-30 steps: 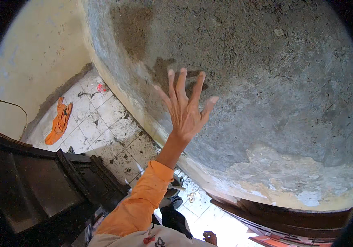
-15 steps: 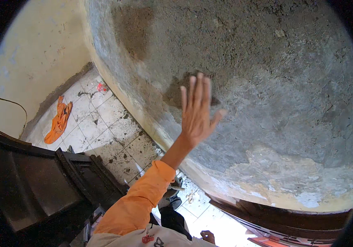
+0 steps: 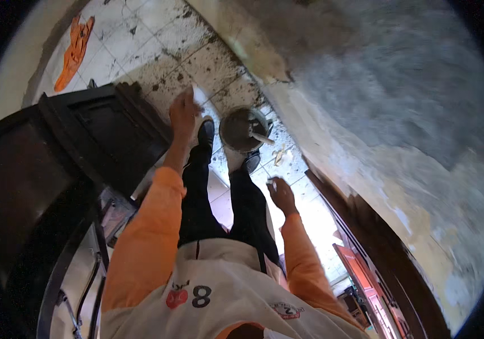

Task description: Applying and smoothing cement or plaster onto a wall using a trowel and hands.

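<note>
My left hand (image 3: 184, 114) is raised over the floor, somewhat blurred, with its fingers loosely apart and nothing visible in them. It is nearest to a round dark bucket (image 3: 223, 137), without touching it. Grey wet-looking mortar (image 3: 236, 127) fills part of the bucket, and a tool with a pale handle (image 3: 262, 138) leans out over its right rim; the tool's head is hidden. My right hand (image 3: 282, 195) hangs lower, right of my legs, with curled fingers. Whether it holds anything small is not clear. The plastered wall (image 3: 389, 85) rises on the right, grey and patchy.
Dark wooden furniture (image 3: 106, 127) stands close on the left. Mortar crumbs litter the white floor tiles (image 3: 166, 39). An orange cloth (image 3: 76, 53) lies at the far left. Dark wood (image 3: 366, 226) runs along the wall's foot at right, near a red panel (image 3: 360, 277).
My left hand has left the wall and come down toward the bucket. The view has tipped downward, bringing my legs, the bucket and my right arm into fuller sight.
</note>
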`<state>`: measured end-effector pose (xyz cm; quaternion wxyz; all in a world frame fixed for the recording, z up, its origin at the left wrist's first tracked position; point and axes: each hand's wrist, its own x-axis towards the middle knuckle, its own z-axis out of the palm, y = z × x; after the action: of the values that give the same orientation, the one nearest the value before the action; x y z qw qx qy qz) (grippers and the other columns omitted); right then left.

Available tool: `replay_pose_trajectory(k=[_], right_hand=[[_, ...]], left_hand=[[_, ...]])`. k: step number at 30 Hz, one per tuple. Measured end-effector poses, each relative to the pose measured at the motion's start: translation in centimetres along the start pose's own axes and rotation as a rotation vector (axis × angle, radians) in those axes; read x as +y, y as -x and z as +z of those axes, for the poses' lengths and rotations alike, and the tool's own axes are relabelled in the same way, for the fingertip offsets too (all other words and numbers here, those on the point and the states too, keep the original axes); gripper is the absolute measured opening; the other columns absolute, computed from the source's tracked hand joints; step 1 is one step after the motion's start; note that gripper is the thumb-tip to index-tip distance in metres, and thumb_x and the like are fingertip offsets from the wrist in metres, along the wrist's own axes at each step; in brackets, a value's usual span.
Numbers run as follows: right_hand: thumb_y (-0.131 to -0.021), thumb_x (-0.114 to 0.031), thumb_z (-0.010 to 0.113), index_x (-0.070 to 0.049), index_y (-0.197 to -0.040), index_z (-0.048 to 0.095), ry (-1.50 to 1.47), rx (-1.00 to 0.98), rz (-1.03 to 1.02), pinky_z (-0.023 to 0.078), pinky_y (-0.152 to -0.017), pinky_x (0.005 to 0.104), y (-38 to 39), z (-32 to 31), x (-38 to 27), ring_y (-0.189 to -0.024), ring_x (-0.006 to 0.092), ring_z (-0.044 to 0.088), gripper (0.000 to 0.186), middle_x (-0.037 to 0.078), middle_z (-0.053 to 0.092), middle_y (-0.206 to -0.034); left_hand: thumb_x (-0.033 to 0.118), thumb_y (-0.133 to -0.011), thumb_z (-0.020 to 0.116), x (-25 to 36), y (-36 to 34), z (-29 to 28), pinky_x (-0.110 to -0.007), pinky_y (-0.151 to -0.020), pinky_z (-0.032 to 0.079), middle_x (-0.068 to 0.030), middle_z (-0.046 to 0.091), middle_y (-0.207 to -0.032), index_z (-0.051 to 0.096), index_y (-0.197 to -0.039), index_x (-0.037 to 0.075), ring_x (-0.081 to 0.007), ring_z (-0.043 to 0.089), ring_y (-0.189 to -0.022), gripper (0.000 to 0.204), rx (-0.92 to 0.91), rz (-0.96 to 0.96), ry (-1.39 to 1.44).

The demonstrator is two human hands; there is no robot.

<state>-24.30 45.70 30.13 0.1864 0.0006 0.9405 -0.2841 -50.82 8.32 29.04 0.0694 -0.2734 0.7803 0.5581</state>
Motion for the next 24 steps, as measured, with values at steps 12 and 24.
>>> replay_pose_trajectory(k=[12, 24], right_hand=[[-0.095, -0.018, 0.059, -0.005, -0.128, 0.065, 0.599, -0.109, -0.350, 0.048, -0.100, 0.0555, -20.5, 22.0, 13.1, -0.115, 0.0387, 0.060, 0.036, 0.019, 0.062, -0.129], [-0.099, -0.026, 0.061, -0.004, -0.132, 0.059, 0.761, -0.288, -0.253, 0.054, -0.091, 0.0568, -17.1, 22.1, 12.7, -0.111, 0.0377, 0.061, 0.040, 0.020, 0.059, -0.130]], left_hand=[[0.032, -0.107, 0.064, -34.6, 13.3, 10.3, -0.035, -0.104, 0.049, -0.0154, 0.065, -0.136, 0.051, -0.153, -0.002, -0.0217, 0.061, -0.123, 0.059, -0.127, -0.386, 0.156], [0.016, -0.107, 0.058, -40.9, 10.8, 16.4, -0.038, -0.102, 0.052, -0.0151, 0.073, -0.123, 0.053, -0.154, 0.004, -0.0223, 0.069, -0.110, 0.049, -0.163, -0.480, 0.416]])
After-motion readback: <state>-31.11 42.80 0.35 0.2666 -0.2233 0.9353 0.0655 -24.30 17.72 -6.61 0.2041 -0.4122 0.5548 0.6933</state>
